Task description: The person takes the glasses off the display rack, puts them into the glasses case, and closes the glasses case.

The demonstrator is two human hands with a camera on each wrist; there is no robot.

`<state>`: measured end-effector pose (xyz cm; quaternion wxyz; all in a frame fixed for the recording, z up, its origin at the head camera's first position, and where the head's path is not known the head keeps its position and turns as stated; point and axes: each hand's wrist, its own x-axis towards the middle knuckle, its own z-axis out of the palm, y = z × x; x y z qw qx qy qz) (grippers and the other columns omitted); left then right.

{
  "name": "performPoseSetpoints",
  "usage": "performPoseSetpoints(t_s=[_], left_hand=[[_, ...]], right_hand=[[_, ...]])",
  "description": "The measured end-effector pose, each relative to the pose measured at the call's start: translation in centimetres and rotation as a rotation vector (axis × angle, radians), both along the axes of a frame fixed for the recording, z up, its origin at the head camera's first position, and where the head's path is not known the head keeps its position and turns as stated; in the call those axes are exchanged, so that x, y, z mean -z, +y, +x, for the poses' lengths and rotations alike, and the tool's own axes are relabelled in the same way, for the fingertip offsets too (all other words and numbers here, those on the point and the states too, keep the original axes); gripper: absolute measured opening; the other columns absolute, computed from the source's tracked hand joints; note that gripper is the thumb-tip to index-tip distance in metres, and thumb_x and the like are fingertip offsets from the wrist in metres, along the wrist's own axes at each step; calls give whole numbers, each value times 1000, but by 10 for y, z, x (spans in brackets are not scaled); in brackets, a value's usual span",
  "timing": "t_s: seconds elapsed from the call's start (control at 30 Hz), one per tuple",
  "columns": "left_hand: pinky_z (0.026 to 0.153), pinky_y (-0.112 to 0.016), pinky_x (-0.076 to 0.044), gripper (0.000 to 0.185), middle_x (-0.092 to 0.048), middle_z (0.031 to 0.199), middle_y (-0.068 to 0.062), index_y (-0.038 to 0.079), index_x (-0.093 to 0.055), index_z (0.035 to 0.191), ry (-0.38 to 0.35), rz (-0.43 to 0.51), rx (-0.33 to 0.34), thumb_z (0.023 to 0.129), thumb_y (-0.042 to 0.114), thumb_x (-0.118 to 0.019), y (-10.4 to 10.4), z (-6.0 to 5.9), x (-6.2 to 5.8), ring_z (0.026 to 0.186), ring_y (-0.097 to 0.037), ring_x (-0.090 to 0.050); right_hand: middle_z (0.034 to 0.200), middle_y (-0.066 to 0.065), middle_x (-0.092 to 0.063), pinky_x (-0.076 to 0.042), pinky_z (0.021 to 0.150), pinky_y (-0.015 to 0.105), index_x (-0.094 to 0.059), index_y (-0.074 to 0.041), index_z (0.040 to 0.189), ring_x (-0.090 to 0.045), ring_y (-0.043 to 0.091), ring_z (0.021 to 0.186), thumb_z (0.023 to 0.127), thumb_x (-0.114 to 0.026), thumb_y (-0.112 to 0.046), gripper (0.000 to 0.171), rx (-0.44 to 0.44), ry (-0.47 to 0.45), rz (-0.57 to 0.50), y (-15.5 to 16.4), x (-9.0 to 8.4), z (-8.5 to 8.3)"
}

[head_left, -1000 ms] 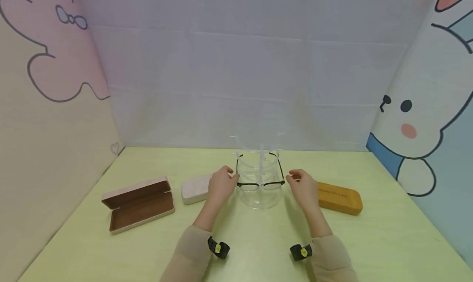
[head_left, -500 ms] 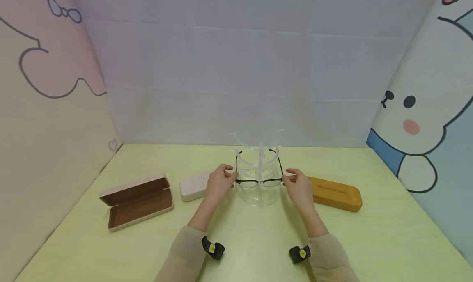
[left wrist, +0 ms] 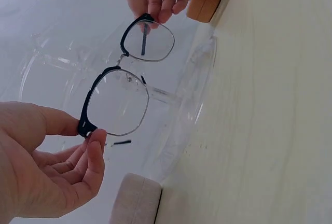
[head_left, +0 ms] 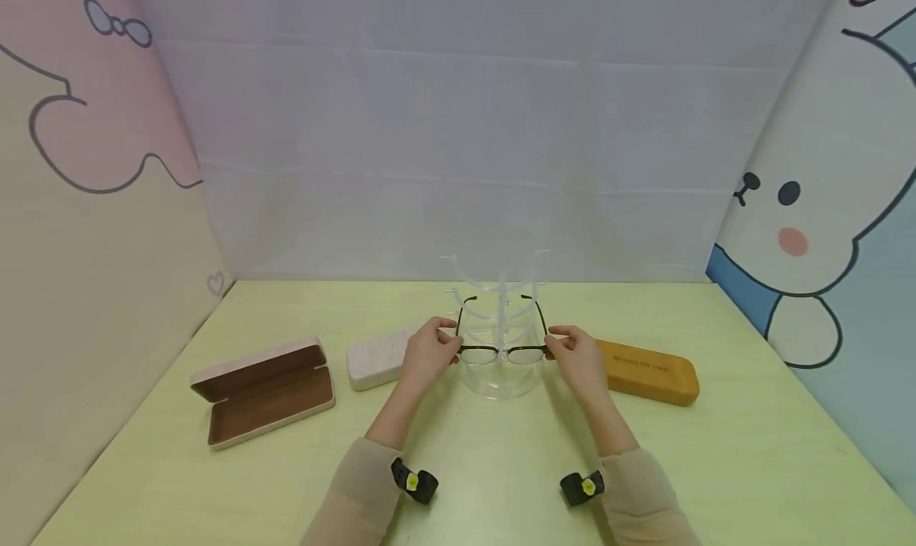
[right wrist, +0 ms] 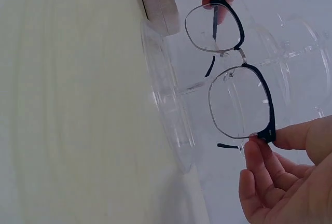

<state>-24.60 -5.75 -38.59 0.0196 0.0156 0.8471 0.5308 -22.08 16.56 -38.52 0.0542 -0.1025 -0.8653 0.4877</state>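
**A:** Glasses [head_left: 501, 350] first: where are they, and what has changed?

**B:** One pair, black-rimmed, held at both ends of the frame in front of the clear display stand [head_left: 501, 323], level with its lower tier. A second ago the hands were only arriving, the right one still apart from the frame. Half a second ago both had closed on it. Now the pair sits a touch higher against the stand and both grips are set.

**A:** How do the fingers lie?

**B:** The left hand [head_left: 428, 354] pinches the left hinge corner between thumb and curled fingers [left wrist: 92, 149]; the left wrist view shows this plainly. The right hand [head_left: 578, 357] does the same at the other corner, thumb and fingers [right wrist: 258, 154] closed round the rim end. Neither hand holds anything else.

**A:** What does that shift tell you?

**B:** My reading is that the pair is now carried by the hands rather than resting freely. I cannot tell whether the temples still touch the stand's arms; the clear plastic makes it hard to see.

**A:** Count the rest.

**B:** One stand, with several curved tiers. Three cases on the green surface [head_left: 501, 482]: an open pink case [head_left: 263, 391] well to the left, lid up; a shut white case [head_left: 379, 362] just beside the left hand; a shut mustard case [head_left: 650, 371] just beside the right hand. Two hands, two beige sleeves, a black wrist unit on each.
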Motion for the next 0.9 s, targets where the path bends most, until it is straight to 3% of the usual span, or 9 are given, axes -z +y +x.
performPoseSetpoints(t_s=[0.2,0.3,0.5,0.77,0.9], left_hand=[[63,-28,-52,41,-60,87,-11,1,-51,123,-86,185,-37,83,4,-55,-2,0,-10,58,-11,-58],[65,-30,-52,41,-58,88,-11,0,-49,124,-124,232,-32,84,3,-55,-5,0,-13,57,-12,-57],[66,-30,-52,40,-56,87,-10,1,-50,124,-172,233,4,84,5,-52,-11,3,-20,59,-15,-57],[65,-32,-53,39,-58,82,-11,1,-50,122,-208,227,88,83,7,-50,-16,12,-25,57,-14,-60],[63,-30,-53,41,-58,81,-11,0,-48,123,-214,229,115,83,7,-48,-16,16,-27,56,-14,-61]], right_hand=[[78,4,-67,-44,67,26,-59,-3,115,-61,26,81,89,-55,-16,30,-4,1,-80,-4,-9,0],[78,5,-66,-48,71,31,-59,-1,115,-62,24,78,88,-55,-13,29,-15,-15,-119,-6,-16,1],[88,12,-67,-49,77,36,-57,-1,117,-64,19,75,89,-54,-11,30,-47,-30,-120,-9,-25,6],[90,11,-68,-45,65,25,-58,-5,115,-65,26,81,90,-54,-22,30,-67,-48,-33,-6,-34,21],[88,8,-69,-44,65,27,-59,-6,114,-65,25,81,89,-55,-23,30,-71,-50,19,-3,-35,26]])
